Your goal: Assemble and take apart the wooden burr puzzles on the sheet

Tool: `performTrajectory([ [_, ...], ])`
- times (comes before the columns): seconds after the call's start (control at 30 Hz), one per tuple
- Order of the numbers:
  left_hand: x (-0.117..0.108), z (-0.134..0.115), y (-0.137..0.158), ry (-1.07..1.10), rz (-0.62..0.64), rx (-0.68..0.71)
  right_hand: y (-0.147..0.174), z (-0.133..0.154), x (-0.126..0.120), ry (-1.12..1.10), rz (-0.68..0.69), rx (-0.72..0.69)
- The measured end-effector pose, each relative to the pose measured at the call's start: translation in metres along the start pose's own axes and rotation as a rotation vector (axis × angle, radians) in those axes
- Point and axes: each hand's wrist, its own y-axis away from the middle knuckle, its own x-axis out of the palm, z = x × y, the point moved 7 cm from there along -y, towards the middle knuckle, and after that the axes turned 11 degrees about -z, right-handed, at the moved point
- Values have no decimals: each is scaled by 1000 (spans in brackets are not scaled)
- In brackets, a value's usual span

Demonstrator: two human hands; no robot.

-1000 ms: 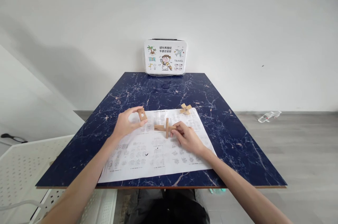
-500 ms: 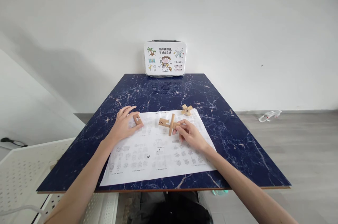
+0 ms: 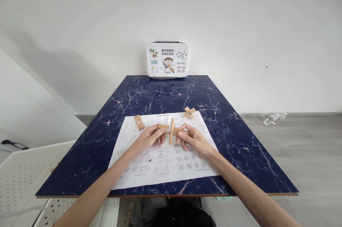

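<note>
Between my two hands is a wooden puzzle assembly (image 3: 171,131), made of flat notched pieces crossing each other. My left hand (image 3: 151,136) pinches its left end, partly covering a dark mark there. The right end is gripped by the thumb and fingers of my right hand (image 3: 192,138). A loose notched wooden piece (image 3: 139,122) lies at the upper left of the printed sheet (image 3: 157,163). Near the sheet's upper right corner sits a cross-shaped wooden piece (image 3: 190,112) with a dark mark.
The sheet lies on a blue marbled table (image 3: 165,95). At the table's far edge, a white printed case (image 3: 167,60) stands against the wall. A white perforated rack (image 3: 24,173) is at the left, and a clear plastic item (image 3: 274,118) lies on the floor at right.
My left hand has let go of the loose notched piece and moved right to take the assembly's left end. My right hand still holds the other end.
</note>
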Motion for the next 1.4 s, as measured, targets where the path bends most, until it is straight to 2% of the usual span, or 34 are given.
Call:
performTrajectory([
  [0.1, 2, -2, 1, 74, 58, -5, 1, -1, -2, -30, 13, -5],
  [0.27, 12, -3, 4, 141, 199, -2, 6, -4, 5, -151, 222, 75],
  [0.33, 15, -2, 4, 162, 229, 1, 7, -5, 3, -186, 248, 88],
  [0.43, 17, 0, 3, 181, 234, 6, 7, -7, 1, -233, 247, 97],
  [0.6, 14, 4, 2, 219, 173, -13, 3, -8, 1, -304, 177, 88],
  [1.0, 12, 10, 0, 243, 130, -34, 2, -5, 1, -255, 83, 58],
  [1.4, 15, 3, 0, 273, 157, -57, 3, -7, 5, -360, 124, 112],
])
